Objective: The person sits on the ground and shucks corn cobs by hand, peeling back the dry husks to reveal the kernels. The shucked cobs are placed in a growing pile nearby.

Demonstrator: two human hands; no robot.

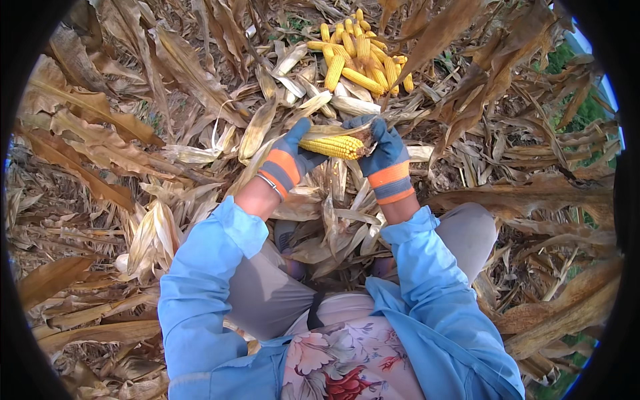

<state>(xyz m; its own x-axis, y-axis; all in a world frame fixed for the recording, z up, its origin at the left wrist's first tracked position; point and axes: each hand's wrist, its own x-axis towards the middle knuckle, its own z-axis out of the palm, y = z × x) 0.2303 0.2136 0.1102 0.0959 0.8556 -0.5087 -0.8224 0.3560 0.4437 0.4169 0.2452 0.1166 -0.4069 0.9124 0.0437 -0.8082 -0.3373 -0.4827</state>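
Observation:
A yellow ear of corn, partly bared, lies crosswise between my two gloved hands, with dry husk still along its far side. My left hand, in a grey-blue work glove with an orange cuff, holds its left end. At the other end, my right hand, gloved alike, has its fingers closed on the pulled-back husk and brown silk. Its fingertips are partly hidden by the husk. Beyond the hands, a pile of husked yellow corn ears lies on the ground.
Loose dry husks cover the ground around the hands and between my bent knees. Brown corn leaves and stalks crowd the left side, and more dry leaves hang at the right, near the pile. A pale husk bundle lies at left.

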